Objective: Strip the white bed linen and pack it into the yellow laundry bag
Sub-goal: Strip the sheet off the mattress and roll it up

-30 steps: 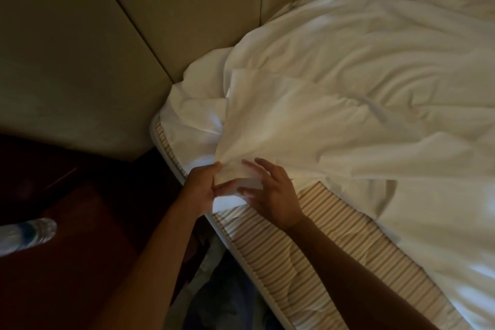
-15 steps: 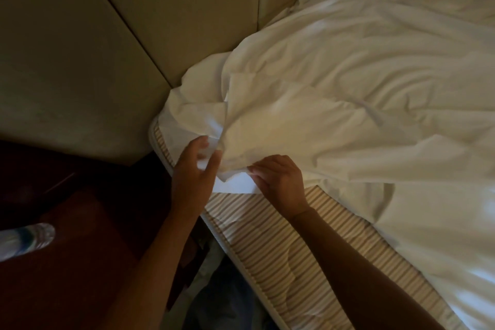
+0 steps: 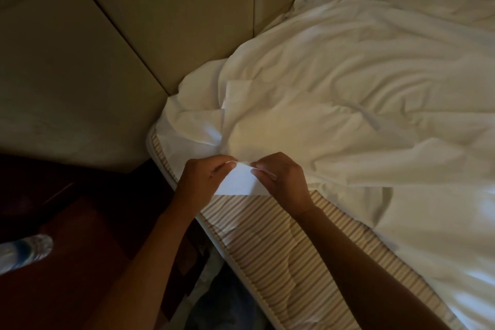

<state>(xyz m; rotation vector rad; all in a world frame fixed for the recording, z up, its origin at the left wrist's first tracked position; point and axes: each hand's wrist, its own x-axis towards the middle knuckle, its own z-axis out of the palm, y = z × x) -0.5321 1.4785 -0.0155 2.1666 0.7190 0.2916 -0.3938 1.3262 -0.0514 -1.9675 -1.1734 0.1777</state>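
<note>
Left hand (image 3: pixel 199 178) and right hand (image 3: pixel 284 181) pinching white sheet (image 3: pixel 334 115) corner at striped mattress (image 3: pixel 281 249) corner, padded headboard (image 3: pixel 120 35) behind, water bottle (image 3: pixel 24 252) on dark nightstand (image 3: pixel 67 262) beside bed

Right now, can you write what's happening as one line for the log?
step: stripping | both hands: left, right pinch white bed sheet edge | striped mattress corner bared | yellow laundry bag: unseen
</note>
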